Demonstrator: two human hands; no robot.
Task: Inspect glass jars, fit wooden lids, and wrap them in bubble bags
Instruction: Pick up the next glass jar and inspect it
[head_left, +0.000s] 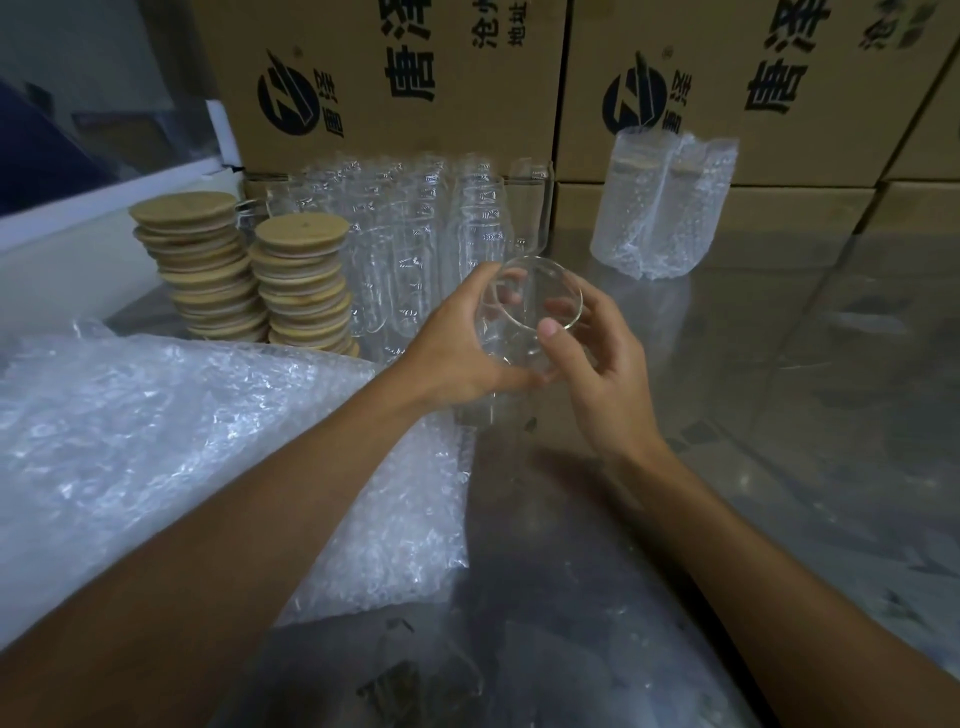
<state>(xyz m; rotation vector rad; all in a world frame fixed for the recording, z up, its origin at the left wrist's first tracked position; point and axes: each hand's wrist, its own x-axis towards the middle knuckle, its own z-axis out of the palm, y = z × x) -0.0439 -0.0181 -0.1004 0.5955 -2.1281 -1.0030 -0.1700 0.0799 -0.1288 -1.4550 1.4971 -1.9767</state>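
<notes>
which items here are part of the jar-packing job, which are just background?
Job:
- clear glass jar held in left hand and right hand
- rows of empty glass jars
- two stacks of round wooden lids
- heap of clear bubble bags
- two jars already wrapped in bubble bags

Background:
- printed brown cardboard boxes
- shiny grey tabletop

open tabletop (779, 415) on the right, plenty of room to pass there. ahead it's walled off: cardboard boxes (727, 78) at the back, a crowd of glass jars (415, 228) in front of them, two stacks of wooden lids (249, 270) to their left. wrapped jars (660, 208) stand far right. bubble bags (182, 441) heap over the left side.
</notes>
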